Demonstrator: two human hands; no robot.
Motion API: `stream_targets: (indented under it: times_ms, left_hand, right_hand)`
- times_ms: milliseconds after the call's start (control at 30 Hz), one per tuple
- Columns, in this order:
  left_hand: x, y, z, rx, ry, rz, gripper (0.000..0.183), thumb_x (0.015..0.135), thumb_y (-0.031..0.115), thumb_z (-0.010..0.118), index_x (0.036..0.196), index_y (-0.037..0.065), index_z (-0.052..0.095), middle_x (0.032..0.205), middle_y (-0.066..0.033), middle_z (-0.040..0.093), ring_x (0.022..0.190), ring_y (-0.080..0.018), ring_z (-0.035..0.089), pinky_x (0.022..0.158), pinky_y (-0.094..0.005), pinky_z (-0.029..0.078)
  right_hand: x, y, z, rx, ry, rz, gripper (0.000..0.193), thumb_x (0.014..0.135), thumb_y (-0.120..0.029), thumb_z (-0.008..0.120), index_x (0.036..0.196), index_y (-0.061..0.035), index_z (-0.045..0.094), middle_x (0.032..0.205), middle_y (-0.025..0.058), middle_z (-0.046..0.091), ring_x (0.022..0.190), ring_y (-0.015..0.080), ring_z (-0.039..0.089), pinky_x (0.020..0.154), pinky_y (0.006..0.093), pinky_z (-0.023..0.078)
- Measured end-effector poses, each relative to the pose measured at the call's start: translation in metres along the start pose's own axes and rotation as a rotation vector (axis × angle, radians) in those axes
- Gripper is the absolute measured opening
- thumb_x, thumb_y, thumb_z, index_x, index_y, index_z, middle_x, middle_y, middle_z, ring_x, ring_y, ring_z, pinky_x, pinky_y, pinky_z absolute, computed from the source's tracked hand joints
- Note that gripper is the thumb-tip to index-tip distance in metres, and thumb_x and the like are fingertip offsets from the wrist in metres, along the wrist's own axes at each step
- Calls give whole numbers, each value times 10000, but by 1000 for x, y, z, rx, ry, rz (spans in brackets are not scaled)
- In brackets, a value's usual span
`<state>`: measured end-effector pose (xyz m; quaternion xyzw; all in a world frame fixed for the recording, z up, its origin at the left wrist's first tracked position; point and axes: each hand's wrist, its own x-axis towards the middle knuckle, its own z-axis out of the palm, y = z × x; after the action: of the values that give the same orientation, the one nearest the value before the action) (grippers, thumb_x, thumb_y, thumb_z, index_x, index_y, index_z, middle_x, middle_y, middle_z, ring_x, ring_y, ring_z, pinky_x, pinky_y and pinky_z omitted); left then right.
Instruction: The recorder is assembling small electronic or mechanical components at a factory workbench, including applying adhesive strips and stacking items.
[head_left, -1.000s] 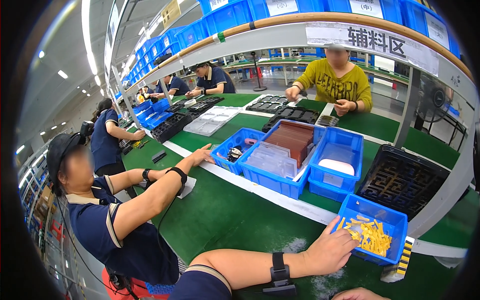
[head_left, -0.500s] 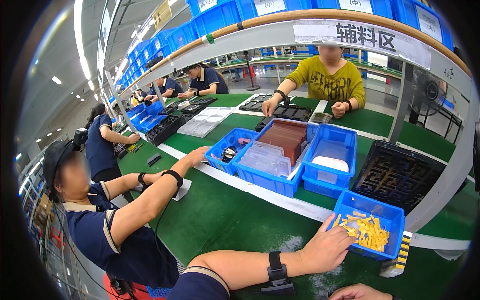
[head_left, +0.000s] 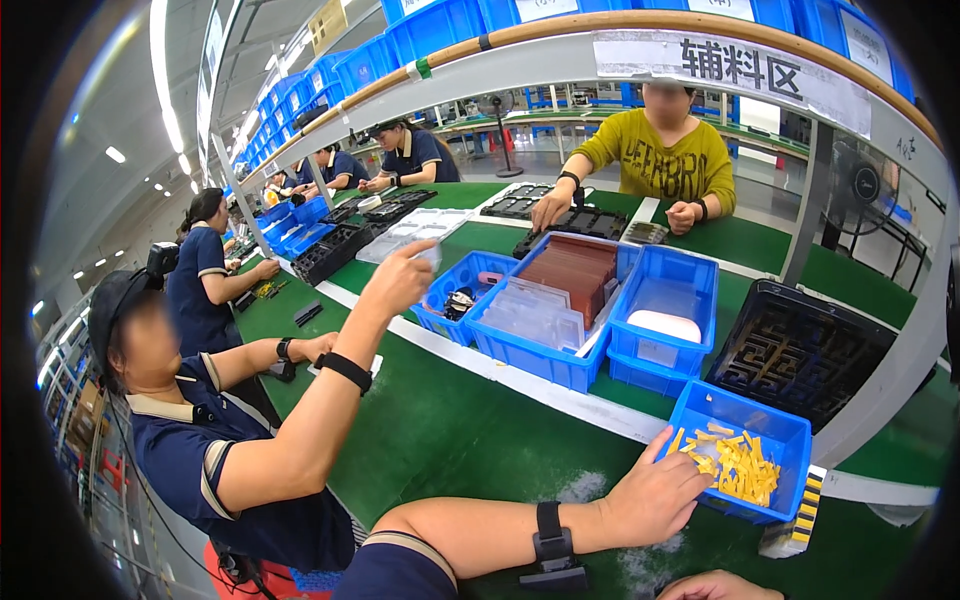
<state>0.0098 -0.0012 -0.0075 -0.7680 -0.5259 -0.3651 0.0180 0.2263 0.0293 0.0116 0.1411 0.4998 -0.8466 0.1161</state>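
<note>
Left hand (head_left: 655,495) open, fingertips reaching into small blue plastic bin (head_left: 775,432) of yellow flat parts (head_left: 738,468) near green worktop's (head_left: 450,430) front edge; right hand (head_left: 715,586) barely visible, grip not tellable.

The left hand (head_left: 655,495) is extended forward to the right, fingers loosely spread and palm down. A black band is worn on its wrist. Only the top of the right hand (head_left: 715,587) is seen at the near edge.

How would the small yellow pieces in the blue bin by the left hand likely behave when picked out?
The small yellow pieces lie loose in a heap in the blue plastic bin, so they probably scatter and slide easily. They look thin and light. The left hand at the rim might need a pinch for just one.
</note>
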Motion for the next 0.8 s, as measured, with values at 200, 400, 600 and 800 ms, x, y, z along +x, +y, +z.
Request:
stream_targets:
  times_ms: [200,400,600,800]
  left_hand:
    - [-1,-1,0,3,-5,-9,333,732,88,646,1056,56,577,903,-69,577,966,-237,565,1068,-559,216]
    - [0,-1,1,10,11,9,344,728,86,647,1064,64,577,903,-66,578,962,-234,565,1065,-559,223]
    - [0,-1,-1,11,-8,2,359,723,86,650,1073,65,576,912,-59,583,965,-229,564,1065,-559,226]
    - [0,-1,-2,1,-8,0,365,721,84,653,1076,64,573,913,-60,585,969,-228,566,1066,-563,220]
  right_hand:
    - [1,-1,0,6,-3,0,186,879,-97,605,1025,17,614,948,78,643,850,159,622,770,275,486]
    - [0,1,0,12,3,7,181,879,-91,602,1024,17,614,947,77,644,850,159,622,772,274,485]
    - [1,-1,1,-2,5,-3,178,879,-83,599,1025,19,614,945,80,644,849,158,623,770,274,484]
    - [1,1,-1,-2,-4,-1,178,882,-75,594,1032,19,613,949,82,643,852,159,623,768,273,485]
